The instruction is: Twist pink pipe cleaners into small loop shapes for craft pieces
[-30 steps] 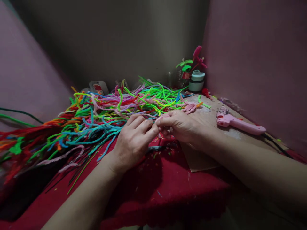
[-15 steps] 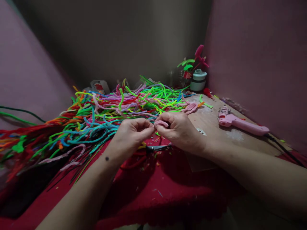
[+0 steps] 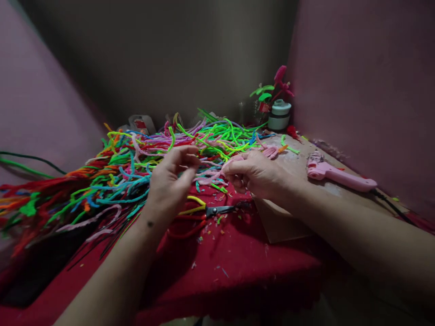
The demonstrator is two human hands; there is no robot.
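My right hand (image 3: 253, 171) is pinched on a pink pipe cleaner piece (image 3: 234, 160), most of it hidden by the fingers. To its left my left hand (image 3: 173, 179) hovers with thumb and fingers apart and nothing visible between them. Below and between the hands lie scissors (image 3: 217, 210) with one yellow and one red handle, blades pointing right. Behind both hands spreads a heap of colourful pipe cleaners (image 3: 204, 136). A folded pink pipe cleaner shape (image 3: 271, 152) rests just beyond my right hand.
A pink glue gun (image 3: 340, 175) with a black cord lies on a brown board (image 3: 295, 174) at the right. A pale jar (image 3: 280, 115) and pipe cleaner flowers (image 3: 280, 79) stand at the back. Small scraps dot the red cloth (image 3: 238, 267).
My left hand has let go of the pink piece and moved left and up, its fingers opening. My right hand keeps hold, moved slightly right. The scissors are more exposed.
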